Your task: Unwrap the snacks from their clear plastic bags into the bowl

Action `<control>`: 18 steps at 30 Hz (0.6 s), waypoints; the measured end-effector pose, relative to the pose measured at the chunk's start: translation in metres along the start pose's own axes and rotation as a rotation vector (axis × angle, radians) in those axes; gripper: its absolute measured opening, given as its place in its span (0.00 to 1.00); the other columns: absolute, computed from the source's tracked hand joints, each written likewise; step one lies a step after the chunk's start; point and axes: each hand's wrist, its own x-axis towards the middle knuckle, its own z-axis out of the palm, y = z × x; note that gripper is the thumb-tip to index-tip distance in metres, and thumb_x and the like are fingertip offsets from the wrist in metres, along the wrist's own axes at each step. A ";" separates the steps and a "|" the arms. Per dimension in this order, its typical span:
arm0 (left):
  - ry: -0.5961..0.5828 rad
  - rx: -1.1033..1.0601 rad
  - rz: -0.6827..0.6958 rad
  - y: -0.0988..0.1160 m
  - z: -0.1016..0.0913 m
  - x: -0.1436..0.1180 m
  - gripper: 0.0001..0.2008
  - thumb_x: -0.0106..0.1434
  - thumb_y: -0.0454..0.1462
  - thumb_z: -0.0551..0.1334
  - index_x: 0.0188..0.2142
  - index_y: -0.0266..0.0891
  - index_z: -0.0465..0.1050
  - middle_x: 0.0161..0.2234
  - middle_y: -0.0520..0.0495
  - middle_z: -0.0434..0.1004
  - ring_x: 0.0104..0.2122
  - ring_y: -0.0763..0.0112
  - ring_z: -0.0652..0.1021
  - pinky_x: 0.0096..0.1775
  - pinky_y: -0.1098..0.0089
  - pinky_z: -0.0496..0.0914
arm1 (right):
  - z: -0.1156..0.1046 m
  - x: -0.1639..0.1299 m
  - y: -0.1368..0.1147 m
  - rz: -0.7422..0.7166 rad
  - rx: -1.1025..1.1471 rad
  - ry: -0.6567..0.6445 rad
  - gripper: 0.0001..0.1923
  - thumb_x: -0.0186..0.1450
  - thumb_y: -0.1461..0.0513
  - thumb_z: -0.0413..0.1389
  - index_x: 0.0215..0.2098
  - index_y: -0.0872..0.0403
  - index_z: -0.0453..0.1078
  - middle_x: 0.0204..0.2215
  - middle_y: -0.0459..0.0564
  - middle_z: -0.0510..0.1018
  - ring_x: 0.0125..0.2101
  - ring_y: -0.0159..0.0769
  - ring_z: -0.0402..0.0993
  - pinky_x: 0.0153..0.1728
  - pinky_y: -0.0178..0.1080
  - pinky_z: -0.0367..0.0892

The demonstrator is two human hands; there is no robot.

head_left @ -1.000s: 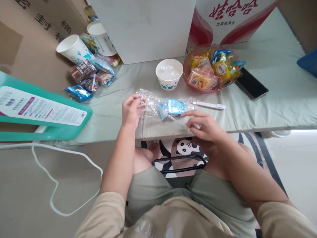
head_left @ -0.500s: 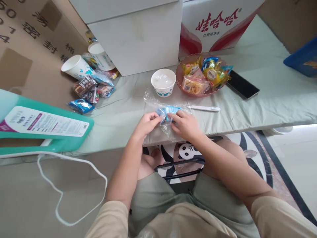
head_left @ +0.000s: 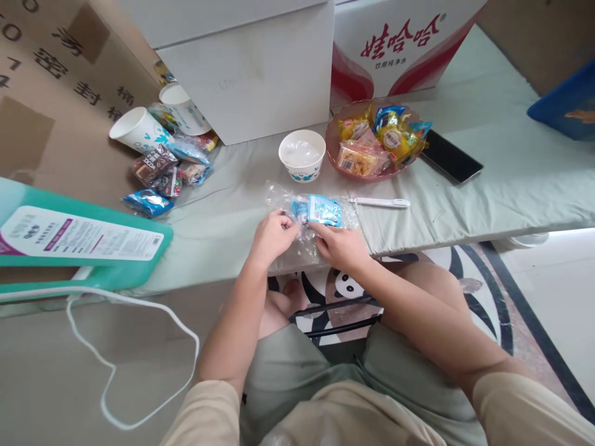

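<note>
A clear plastic bag [head_left: 279, 196] lies near the front edge of the pale green table [head_left: 465, 198], with a small blue snack packet [head_left: 320, 209] inside it. My left hand [head_left: 272, 237] pinches the bag's near edge from the left. My right hand [head_left: 341, 246] grips the same bag just right of it, fingers touching the blue packet. Both hands sit close together over the table's front edge.
Behind the bag stand a white paper bowl [head_left: 301, 155], a pink bowl of wrapped snacks [head_left: 372, 142] and a white pen-like stick [head_left: 381, 202]. A black phone [head_left: 450, 157] lies to the right. Paper cups [head_left: 139, 130] and snack packets [head_left: 160, 170] crowd the left; a teal box [head_left: 79, 238] juts out there.
My hands came together from wide apart onto the bag's near edge. The blue packet now shows more fully beyond my fingers. The camera view shifted slightly.
</note>
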 end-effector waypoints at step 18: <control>-0.326 -0.926 -0.138 0.000 -0.003 0.012 0.03 0.43 0.32 0.63 0.18 0.40 0.69 0.44 0.44 0.84 0.56 0.54 0.78 0.52 0.60 0.75 | -0.003 0.033 0.057 -0.115 0.377 0.259 0.33 0.59 0.64 0.56 0.64 0.52 0.65 0.61 0.60 0.70 0.60 0.52 0.67 0.60 0.54 0.65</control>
